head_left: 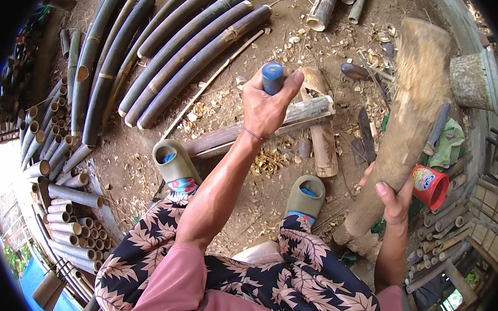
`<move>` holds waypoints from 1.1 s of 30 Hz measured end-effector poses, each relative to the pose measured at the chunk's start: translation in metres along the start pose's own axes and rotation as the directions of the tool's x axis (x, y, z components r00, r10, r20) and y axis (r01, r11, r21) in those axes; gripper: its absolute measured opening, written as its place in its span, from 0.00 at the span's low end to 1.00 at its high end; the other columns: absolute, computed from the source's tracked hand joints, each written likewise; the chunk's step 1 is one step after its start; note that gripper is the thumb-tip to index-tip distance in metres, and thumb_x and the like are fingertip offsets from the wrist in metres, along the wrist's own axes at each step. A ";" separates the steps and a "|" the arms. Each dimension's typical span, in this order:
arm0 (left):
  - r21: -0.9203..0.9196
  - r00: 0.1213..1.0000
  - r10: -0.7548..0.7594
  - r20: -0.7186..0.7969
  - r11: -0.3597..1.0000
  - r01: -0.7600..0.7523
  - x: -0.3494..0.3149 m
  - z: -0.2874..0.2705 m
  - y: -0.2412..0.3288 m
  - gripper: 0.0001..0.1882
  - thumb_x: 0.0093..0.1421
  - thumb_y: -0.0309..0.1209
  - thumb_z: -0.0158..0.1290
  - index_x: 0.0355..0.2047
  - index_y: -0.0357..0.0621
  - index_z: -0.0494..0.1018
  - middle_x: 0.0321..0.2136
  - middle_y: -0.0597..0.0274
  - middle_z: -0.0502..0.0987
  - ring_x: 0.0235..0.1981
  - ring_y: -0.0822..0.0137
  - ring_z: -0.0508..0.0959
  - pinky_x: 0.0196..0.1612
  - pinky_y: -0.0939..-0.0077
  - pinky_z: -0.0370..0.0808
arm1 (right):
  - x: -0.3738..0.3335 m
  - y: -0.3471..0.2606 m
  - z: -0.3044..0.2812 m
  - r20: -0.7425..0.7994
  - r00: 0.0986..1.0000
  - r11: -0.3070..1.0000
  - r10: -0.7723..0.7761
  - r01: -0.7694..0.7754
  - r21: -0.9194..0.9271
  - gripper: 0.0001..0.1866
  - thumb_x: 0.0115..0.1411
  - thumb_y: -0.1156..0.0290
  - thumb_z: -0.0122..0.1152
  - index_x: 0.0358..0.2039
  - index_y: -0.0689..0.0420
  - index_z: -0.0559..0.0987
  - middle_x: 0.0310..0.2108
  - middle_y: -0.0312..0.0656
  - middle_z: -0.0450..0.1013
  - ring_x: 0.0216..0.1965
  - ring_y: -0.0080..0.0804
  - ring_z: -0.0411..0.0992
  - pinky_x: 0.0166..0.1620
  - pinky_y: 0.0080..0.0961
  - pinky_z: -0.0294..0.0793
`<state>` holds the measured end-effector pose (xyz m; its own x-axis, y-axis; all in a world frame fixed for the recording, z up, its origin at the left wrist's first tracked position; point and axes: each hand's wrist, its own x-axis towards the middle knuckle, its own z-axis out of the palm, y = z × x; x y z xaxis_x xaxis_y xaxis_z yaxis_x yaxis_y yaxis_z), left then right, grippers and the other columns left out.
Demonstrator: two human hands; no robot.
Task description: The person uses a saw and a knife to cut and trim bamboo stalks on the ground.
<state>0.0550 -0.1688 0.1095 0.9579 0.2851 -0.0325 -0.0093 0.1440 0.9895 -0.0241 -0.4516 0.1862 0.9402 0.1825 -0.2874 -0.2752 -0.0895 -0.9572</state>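
My left hand (266, 108) is wrapped round a blue cylindrical handle (272, 79), whose end points up toward me. The rest of that tool is hidden beneath the fist. Under and beside the hand lies a bamboo pole (221, 137) with a split along it, crossing a short wooden log (323, 146) on the ground. On the right, my right hand (391, 201) grips the narrow part of a thick wooden mallet (416, 86). Its broad, frayed head is raised away from me, apart from the blue handle.
Long dark bamboo poles (209, 56) lie at the far left, above stacked cut bamboo (76, 230). Shavings (268, 162) litter the dirt between my olive clogs (305, 196). A dark blade (366, 134), a red container (429, 187) and a pale bucket (476, 81) are at right.
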 end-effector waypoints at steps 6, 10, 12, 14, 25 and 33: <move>0.218 0.991 0.068 0.118 0.972 -0.093 0.000 0.006 -0.011 0.13 0.60 0.36 0.64 0.26 0.42 0.74 0.18 0.72 0.71 0.19 0.78 0.69 0.23 0.81 0.66 | 0.016 -0.040 0.009 0.012 0.984 0.975 -0.179 0.179 -0.130 0.35 0.51 0.55 0.63 0.51 0.71 0.68 0.37 0.49 0.74 0.33 0.34 0.76 0.38 0.31 0.77; 0.309 0.961 0.173 0.218 0.921 -0.236 -0.006 0.028 -0.006 0.12 0.57 0.35 0.64 0.26 0.42 0.74 0.26 0.64 0.74 0.26 0.71 0.73 0.31 0.73 0.72 | 0.019 -0.058 0.014 -0.051 0.926 0.913 -0.374 0.357 -0.196 0.33 0.52 0.59 0.63 0.52 0.70 0.67 0.40 0.51 0.73 0.34 0.35 0.76 0.39 0.32 0.78; 0.379 0.948 0.218 0.233 0.877 -0.296 -0.008 0.035 -0.005 0.09 0.53 0.31 0.64 0.30 0.39 0.78 0.26 0.57 0.74 0.27 0.62 0.76 0.34 0.67 0.75 | 0.033 -0.059 0.021 0.167 0.886 0.737 -0.433 0.455 -0.499 0.38 0.53 0.68 0.65 0.62 0.66 0.63 0.49 0.53 0.73 0.50 0.43 0.74 0.55 0.35 0.72; 0.322 0.935 0.246 0.254 0.891 -0.321 -0.009 0.027 -0.021 0.10 0.53 0.32 0.64 0.31 0.39 0.79 0.27 0.54 0.75 0.27 0.58 0.77 0.35 0.65 0.75 | 0.037 -0.078 0.033 0.244 0.965 0.751 -0.100 0.234 -0.617 0.42 0.52 0.67 0.67 0.64 0.66 0.61 0.52 0.52 0.71 0.55 0.42 0.71 0.58 0.32 0.68; 0.334 0.942 -0.211 0.262 0.935 0.117 -0.034 0.009 -0.025 0.11 0.58 0.33 0.64 0.37 0.41 0.79 0.26 0.63 0.79 0.30 0.70 0.79 0.37 0.73 0.78 | 0.033 -0.028 0.018 0.268 0.959 0.830 -0.095 0.225 -0.510 0.44 0.54 0.61 0.66 0.66 0.66 0.58 0.50 0.53 0.71 0.50 0.43 0.73 0.57 0.38 0.70; -0.321 0.992 0.120 -0.042 0.938 -0.127 -0.042 -0.020 -0.013 0.14 0.61 0.35 0.54 0.22 0.45 0.65 0.17 0.66 0.64 0.20 0.73 0.63 0.27 0.74 0.64 | 0.007 0.040 0.015 -0.186 0.983 0.992 0.006 0.017 0.123 0.31 0.58 0.61 0.60 0.57 0.63 0.63 0.34 0.46 0.71 0.27 0.34 0.76 0.32 0.30 0.79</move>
<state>0.0095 -0.1635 0.0953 0.9372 0.3395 0.0803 -0.2222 0.4035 0.8876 -0.0310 -0.4393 0.1455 0.9594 -0.0030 -0.2820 -0.2817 0.0349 -0.9589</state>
